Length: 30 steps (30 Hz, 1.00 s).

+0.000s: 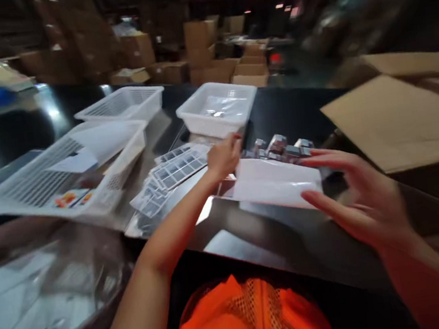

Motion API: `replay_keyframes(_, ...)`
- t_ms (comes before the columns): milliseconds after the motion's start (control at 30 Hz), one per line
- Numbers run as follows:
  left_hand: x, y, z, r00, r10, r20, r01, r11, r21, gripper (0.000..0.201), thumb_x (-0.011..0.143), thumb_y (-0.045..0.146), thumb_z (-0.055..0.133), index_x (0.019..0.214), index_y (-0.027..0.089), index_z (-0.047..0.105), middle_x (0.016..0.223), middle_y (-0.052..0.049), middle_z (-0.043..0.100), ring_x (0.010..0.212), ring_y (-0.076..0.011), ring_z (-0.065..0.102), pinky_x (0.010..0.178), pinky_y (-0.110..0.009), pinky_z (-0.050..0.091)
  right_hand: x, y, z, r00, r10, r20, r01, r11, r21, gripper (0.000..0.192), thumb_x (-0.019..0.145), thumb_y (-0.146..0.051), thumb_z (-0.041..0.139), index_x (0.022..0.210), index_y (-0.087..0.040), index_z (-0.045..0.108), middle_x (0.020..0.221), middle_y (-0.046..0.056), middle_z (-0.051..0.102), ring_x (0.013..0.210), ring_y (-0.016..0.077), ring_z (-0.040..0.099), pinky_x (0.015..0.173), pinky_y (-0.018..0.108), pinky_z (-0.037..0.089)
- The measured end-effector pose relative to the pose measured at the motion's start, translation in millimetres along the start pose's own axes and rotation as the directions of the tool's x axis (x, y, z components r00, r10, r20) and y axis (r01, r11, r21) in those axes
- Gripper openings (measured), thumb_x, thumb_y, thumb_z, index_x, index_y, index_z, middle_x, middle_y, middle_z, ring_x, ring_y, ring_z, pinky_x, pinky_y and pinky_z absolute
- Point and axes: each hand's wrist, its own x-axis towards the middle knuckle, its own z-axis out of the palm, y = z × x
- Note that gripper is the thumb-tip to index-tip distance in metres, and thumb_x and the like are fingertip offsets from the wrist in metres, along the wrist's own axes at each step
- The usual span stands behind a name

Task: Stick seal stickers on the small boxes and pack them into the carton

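A white folded sheet or flat packet (273,182) lies on the dark table (301,245) in front of me. My left hand (223,157) rests at its upper left corner, fingers curled on the edge. My right hand (357,195) hovers at its right end with fingers spread, fingertips touching or just off the sheet. Small shiny wrapped items (277,146) sit just behind the sheet. Sheets of grey rectangular stickers or cards (173,175) lie fanned out left of my left hand.
A white tub (216,109) stands behind the sheet. Two white slotted baskets (64,170) (122,104) sit to the left. Flattened cardboard (394,121) lies at right. Clear plastic bags (39,293) pile at lower left. Cardboard boxes (206,54) stack in the background.
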Motion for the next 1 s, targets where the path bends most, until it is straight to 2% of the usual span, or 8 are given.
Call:
replay_keyframes(33,5.0,-2.6,6.3,0.999,0.013,-0.033,-0.013,1.0,0.006,0.042,0.111,0.025,0.027,0.136,0.01,0.057,0.105,-0.012,0.074,0.089,-0.0174,0.072,0.081,-0.031,0.054,8.5,1.1,8.2,0.998,-0.031,-0.058,0.037,0.994,0.106,0.039,0.094,-0.043,0.066,0.13,-0.03,0.06,0.131,0.015,0.07,0.126,0.0347,0.066,0.109,0.058,0.053)
replay_keyframes(167,12.3,-27.4,26.9,0.992,0.089,-0.095,-0.084,0.995,0.055,0.036,0.108,0.029,0.039,0.133,0.016,0.062,0.103,-0.012,0.078,0.092,-0.024,0.074,0.08,-0.033,0.048,39.8,3.6,44.9,0.98,-0.112,0.163,0.1,0.992,0.081,0.043,0.091,-0.042,0.071,0.127,-0.019,0.064,0.131,0.016,0.069,0.122,0.0325,0.067,0.106,0.052,0.053)
replay_keyframes(367,11.4,-30.0,59.6,0.989,0.101,-0.111,-0.088,0.989,0.118,0.034,0.104,0.029,0.046,0.128,0.02,0.068,0.109,-0.013,0.078,0.087,-0.0252,0.074,0.073,-0.031,0.042,33.9,3.4,17.7,0.957,0.083,0.279,0.001,0.957,-0.289,0.022,0.081,-0.034,0.077,0.092,-0.015,0.074,0.112,0.019,0.071,0.107,0.0417,0.066,0.096,0.06,0.052)
replay_keyframes(533,8.9,-19.9,79.6,0.992,0.077,-0.095,-0.071,0.995,0.068,0.034,0.105,0.029,0.043,0.129,0.02,0.066,0.1,-0.01,0.079,0.085,-0.0224,0.073,0.072,-0.029,0.041,34.3,27.1,65.6,0.941,0.136,0.31,-0.159,0.986,0.049,0.044,0.085,-0.037,0.08,0.119,-0.015,0.064,0.116,0.015,0.072,0.109,0.0331,0.067,0.094,0.046,0.053)
replay_keyframes(667,2.6,-32.6,77.3,0.992,0.005,-0.122,-0.004,1.0,0.006,0.035,0.105,0.034,0.042,0.125,0.02,0.068,0.084,-0.006,0.074,0.076,-0.0208,0.068,0.068,-0.028,0.038,24.1,56.9,111.7,0.849,0.162,0.503,-0.425,0.775,0.468,0.036,0.081,-0.026,0.079,0.113,-0.019,0.065,0.083,-0.001,0.072,0.077,0.0181,0.067,0.07,0.028,0.049)
replay_keyframes(833,6.5,-53.2,79.0,0.996,-0.079,-0.037,0.071,0.983,-0.17,0.041,0.104,0.042,0.038,0.1,0.021,0.073,0.074,-0.003,0.068,0.067,-0.018,0.059,0.064,-0.028,0.035,14.7,79.6,110.2,0.844,0.13,0.521,-0.52,0.438,0.733,0.043,0.074,-0.034,0.085,0.109,-0.02,0.065,0.081,-0.002,0.071,0.074,0.0155,0.067,0.068,0.026,0.051)
replay_keyframes(867,7.6,-54.4,80.7,0.996,-0.09,-0.015,0.084,0.966,-0.244,0.044,0.103,0.046,0.038,0.092,0.021,0.072,0.067,-0.001,0.064,0.062,-0.017,0.055,0.061,-0.027,0.034,15.4,83.2,107.9,0.854,0.12,0.506,-0.499,0.459,0.735,0.043,0.074,-0.036,0.085,0.109,-0.02,0.066,0.083,-0.002,0.071,0.075,0.0159,0.068,0.068,0.027,0.052)
replay_keyframes(1000,8.7,-55.1,83.8,0.987,-0.159,-0.017,0.141,0.916,-0.376,0.057,0.1,0.061,0.039,0.059,0.022,0.049,0.048,0.004,0.039,0.05,-0.0134,0.039,0.054,-0.028,0.028,20.2,95.5,106.5,0.924,0.075,0.374,-0.262,0.838,0.479,0.03,0.081,-0.033,0.083,0.107,-0.021,0.072,0.103,0.005,0.074,0.094,0.0229,0.068,0.086,0.037,0.053)
